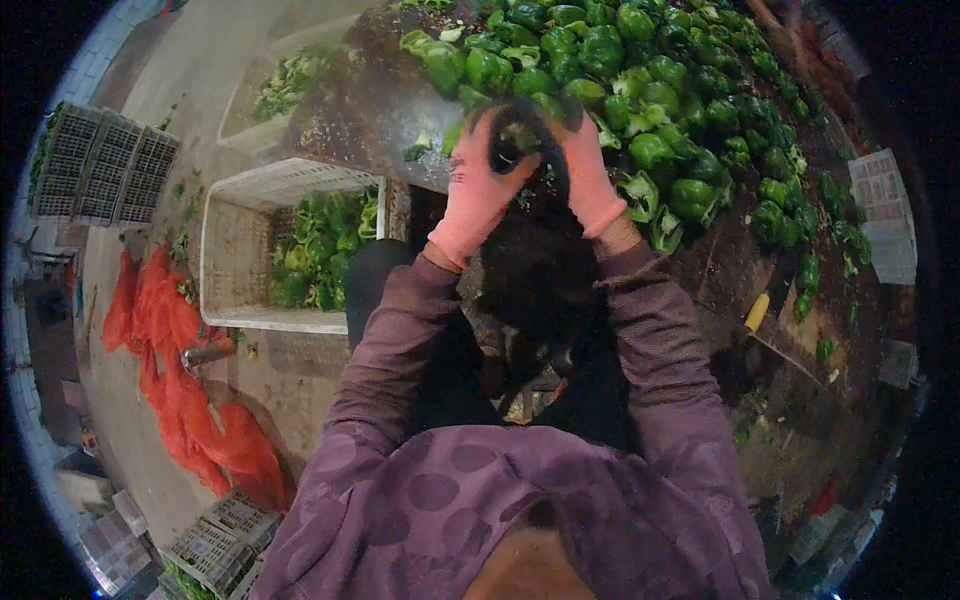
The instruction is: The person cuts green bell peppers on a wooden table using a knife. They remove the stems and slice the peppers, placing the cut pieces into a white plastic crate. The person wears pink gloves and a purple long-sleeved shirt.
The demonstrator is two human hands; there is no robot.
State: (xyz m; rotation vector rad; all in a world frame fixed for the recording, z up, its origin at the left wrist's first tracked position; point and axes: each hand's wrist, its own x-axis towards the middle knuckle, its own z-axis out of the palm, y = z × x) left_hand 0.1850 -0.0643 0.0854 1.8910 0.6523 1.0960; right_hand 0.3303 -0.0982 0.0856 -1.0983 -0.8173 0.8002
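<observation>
Both my hands wear pink gloves with dark palms and fingers, close together at the near edge of a table (420, 120). My left hand (485, 165) is curled, its thumb pointing toward the right hand. My right hand (582, 165) bends its dark fingers inward beside it. What they grip between them is lost against the dark gloves. Just past the fingertips lies a heap of green bell peppers (652, 152), some whole, some broken open. Small pepper scraps (418, 148) lie on the tabletop left of my hands.
A white plastic crate (235, 190) with green pepper pieces stands left of my knees. Another pale crate (232, 120) with green pieces is behind it. Orange-red netting (205, 420) lies on the floor. A yellow-handled tool (757, 313) rests at right. Grey crates (100, 165) stand far left.
</observation>
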